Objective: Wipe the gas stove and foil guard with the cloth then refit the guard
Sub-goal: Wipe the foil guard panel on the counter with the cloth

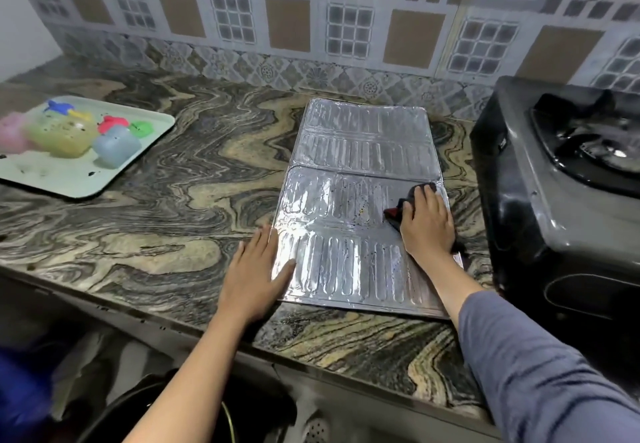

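Observation:
The silver foil guard (360, 179) lies flat and unfolded on the marbled counter, just left of the black gas stove (554, 179). Dark specks show on its middle panel. My right hand (427, 224) presses a dark cloth (398, 208) with a red edge onto the guard's right side. My left hand (258, 269) lies flat, fingers spread, on the guard's near left edge and the counter beside it.
A pale green tray (83, 179) with several coloured plastic containers sits at the far left of the counter. The tiled wall (311, 26) runs behind. The counter's front edge (207, 331) is close to my body, with dark items below it.

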Motion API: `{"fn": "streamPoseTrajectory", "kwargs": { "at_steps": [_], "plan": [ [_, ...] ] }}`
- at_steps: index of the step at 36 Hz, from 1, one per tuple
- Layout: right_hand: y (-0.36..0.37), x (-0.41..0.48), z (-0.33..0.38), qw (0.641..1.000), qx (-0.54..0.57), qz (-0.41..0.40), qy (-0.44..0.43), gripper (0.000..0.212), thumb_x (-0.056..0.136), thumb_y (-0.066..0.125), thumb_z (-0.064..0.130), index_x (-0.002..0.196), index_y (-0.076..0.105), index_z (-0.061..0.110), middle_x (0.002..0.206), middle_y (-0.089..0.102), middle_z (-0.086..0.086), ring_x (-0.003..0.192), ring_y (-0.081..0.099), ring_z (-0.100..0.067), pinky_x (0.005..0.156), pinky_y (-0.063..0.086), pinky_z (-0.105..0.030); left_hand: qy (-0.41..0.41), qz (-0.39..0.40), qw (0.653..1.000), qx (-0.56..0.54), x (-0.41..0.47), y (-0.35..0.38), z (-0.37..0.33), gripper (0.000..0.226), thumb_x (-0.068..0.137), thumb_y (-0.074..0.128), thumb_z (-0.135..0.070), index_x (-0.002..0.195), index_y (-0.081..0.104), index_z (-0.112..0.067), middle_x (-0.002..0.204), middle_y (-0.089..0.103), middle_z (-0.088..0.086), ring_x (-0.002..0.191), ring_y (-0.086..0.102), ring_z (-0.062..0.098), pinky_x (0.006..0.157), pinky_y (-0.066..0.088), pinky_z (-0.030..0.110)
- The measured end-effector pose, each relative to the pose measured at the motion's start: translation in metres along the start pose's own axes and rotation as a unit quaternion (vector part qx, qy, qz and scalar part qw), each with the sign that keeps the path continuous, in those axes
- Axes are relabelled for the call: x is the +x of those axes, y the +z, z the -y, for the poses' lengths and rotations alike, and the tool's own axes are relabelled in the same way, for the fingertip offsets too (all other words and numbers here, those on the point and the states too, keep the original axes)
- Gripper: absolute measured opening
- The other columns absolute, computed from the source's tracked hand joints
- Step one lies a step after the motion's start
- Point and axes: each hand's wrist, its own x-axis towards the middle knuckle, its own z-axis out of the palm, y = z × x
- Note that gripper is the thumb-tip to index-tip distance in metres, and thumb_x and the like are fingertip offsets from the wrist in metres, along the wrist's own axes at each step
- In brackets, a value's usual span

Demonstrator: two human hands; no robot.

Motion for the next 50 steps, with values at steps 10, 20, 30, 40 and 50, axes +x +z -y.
{"fn": "streamPoseTrajectory", "kwargs": {
  "at_steps": [10,20,30,40,50],
  "plan": [
    [0.011,0.011,0.03,0.997,0.032,-0.01,0.066,0.046,0.096,0.035,0.036,0.136,0.039,0.015,0.152,0.026,-0.003,0.14,0.018,-0.026,0.112,0.016,-0.045,-0.006,0.003,1.0,-0.006,0.0,-0.001,0.0,0.071,0.093,0.015,-0.059,0.149,-0.006,-0.02,0.156,-0.014,-0.005,0.143,-0.013,0.007,0.12,-0.004,0.033],
    [0.029,0.011,0.09,0.996,0.051,0.069,-0.031,0.049,0.095,0.034,0.04,0.14,0.035,0.019,0.153,0.024,-0.001,0.141,0.015,-0.024,0.114,0.016,-0.044,-0.015,0.024,0.999,-0.041,-0.004,-0.003,-0.001,0.07,0.092,0.014,-0.059,0.148,-0.009,-0.022,0.155,-0.018,-0.006,0.143,-0.018,0.007,0.121,-0.003,0.036],
    [0.016,0.016,0.085,0.992,0.051,0.108,-0.04,0.07,0.091,0.044,0.047,0.147,0.016,0.017,0.156,0.016,-0.003,0.141,0.02,-0.027,0.111,0.025,-0.045,0.024,0.061,0.996,-0.056,-0.007,-0.014,0.011,0.078,0.091,0.024,-0.061,0.148,-0.011,-0.019,0.155,-0.018,-0.006,0.142,-0.018,0.006,0.118,-0.009,0.029],
    [0.034,0.013,0.108,0.993,0.084,0.071,-0.051,0.061,0.091,0.045,0.042,0.143,0.027,0.015,0.154,0.022,-0.005,0.14,0.021,-0.028,0.113,0.022,-0.043,0.04,0.03,0.999,-0.012,-0.017,-0.007,0.015,0.078,0.084,0.005,-0.064,0.147,-0.012,-0.022,0.154,-0.019,-0.01,0.14,-0.021,0.003,0.117,-0.011,0.029],
    [0.054,0.007,0.163,0.966,0.074,0.152,-0.196,0.062,0.092,0.04,0.047,0.145,0.022,0.021,0.155,0.019,0.001,0.141,0.02,-0.023,0.113,0.022,-0.041,0.035,0.026,0.999,-0.012,-0.016,-0.009,0.013,0.077,0.083,0.005,-0.063,0.147,-0.013,-0.023,0.153,-0.02,-0.01,0.139,-0.023,0.002,0.115,-0.014,0.026]
  ]
}}
